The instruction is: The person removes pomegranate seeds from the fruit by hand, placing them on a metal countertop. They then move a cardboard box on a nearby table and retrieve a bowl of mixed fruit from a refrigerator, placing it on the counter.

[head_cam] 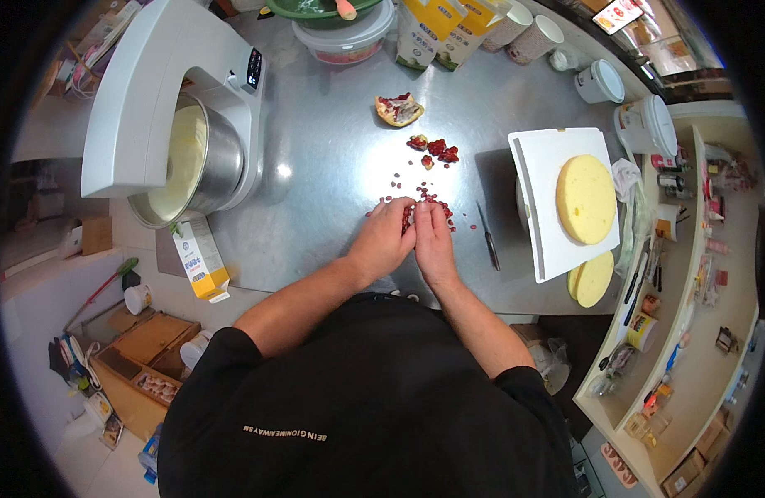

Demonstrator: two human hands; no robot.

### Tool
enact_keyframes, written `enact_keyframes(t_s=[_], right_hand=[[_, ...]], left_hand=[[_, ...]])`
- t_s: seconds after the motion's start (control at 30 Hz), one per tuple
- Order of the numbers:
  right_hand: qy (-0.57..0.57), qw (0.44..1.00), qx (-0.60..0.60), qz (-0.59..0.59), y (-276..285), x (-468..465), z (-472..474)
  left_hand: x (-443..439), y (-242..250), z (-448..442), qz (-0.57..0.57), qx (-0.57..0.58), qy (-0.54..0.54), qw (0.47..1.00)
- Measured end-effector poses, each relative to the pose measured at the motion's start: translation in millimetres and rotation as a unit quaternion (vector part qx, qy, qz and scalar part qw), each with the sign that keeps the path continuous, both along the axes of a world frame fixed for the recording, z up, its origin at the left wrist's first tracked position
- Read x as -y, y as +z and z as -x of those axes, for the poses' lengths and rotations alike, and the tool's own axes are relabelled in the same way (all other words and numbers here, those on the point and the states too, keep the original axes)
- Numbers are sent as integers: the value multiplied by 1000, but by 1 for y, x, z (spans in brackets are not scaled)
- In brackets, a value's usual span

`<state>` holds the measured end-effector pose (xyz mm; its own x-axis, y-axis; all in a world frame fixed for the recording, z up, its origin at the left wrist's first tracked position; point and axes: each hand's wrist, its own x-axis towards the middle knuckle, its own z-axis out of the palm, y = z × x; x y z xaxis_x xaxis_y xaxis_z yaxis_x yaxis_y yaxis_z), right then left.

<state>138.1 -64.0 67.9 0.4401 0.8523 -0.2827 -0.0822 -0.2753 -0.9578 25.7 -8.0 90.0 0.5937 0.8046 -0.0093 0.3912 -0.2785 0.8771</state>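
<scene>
My left hand [387, 239] and my right hand [433, 243] meet over the steel tabletop [314, 155], fingers curled around a piece of pomegranate [407, 218] that is mostly hidden by them. Loose red pomegranate seeds [447, 211] lie around and beyond my fingertips. Farther up are several small chunks of pomegranate [437, 147] and a larger piece with its rind [399, 111]. A knife [489, 239] with a dark handle lies to the right of my right hand.
At left stands a white stand mixer [133, 93] with a steel bowl [223, 155] of pale cream; a carton [198, 258] lies near it. At right, a round yellow cake layer [585, 199] rests on a white board [532, 205]. Cartons [423, 31], paper cups [536, 38] and tubs [599, 81] line the back.
</scene>
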Motion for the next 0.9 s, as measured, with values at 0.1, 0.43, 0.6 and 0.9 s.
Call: enact_keyframes(t_s=[0.1,0.43,0.6,0.9], right_hand=[[-31,998,-50,-7,-3,0,1],[-51,998,19,-32,3,-1,-2],[-41,992,-123,-2,18,0,-4],[-48,993,107,-11,-10,-8,-13]], left_hand=[[1,-4,-1,-20,15,7,1000],[1,-14,-7,-9,80,24,996],[1,-18,0,193,128,16,973],[-3,-38,-6,195,140,22,970]])
